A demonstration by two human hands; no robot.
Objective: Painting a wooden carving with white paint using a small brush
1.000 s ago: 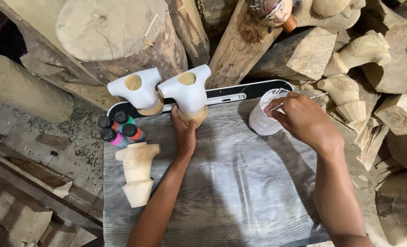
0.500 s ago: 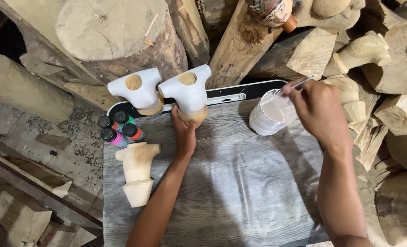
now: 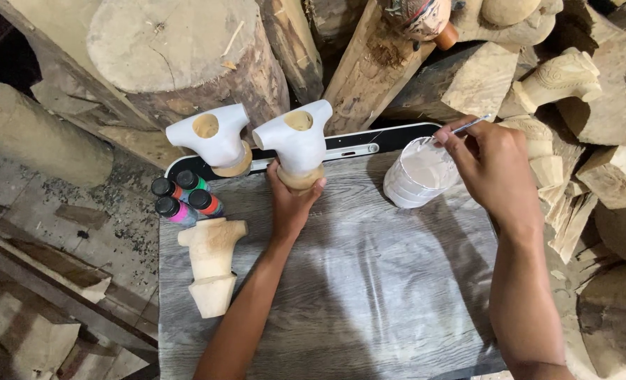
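While the left hand (image 3: 290,200) wraps around the bare wooden base of a white-painted carving (image 3: 297,144), fingers curled tight against the unpainted foot, a person works over a grey wood-grain board (image 3: 369,281) laid among stacked timber. That T-shaped carving stands upright at the far edge of the board, its hollow top showing raw wood inside, with a second white-painted carving (image 3: 211,137) of the same shape just beside it on the left. The right hand (image 3: 492,165) hovers above and just right of a paint cup (image 3: 418,172), thumb and fingertips pinched on a thin brush (image 3: 468,127) whose metal ferrule pokes out above the knuckles; the bristle end cannot be made out. The cup, smeared white and holding white paint, rests tilted on the board near its far right corner. An unpainted carving (image 3: 211,264) lies on its side at the board's left edge, pale and bare. Four small paint bottles (image 3: 183,197) with black caps cluster between it and the second painted piece, showing pink, green, orange and red sides. Behind the carvings runs a black and white strip (image 3: 355,144) along the board's far edge. Logs (image 3: 186,49) with rough bark and cut faces rise at the back, and more carved blanks (image 3: 559,81) sit heaped on the right, one with a scrolled ornament
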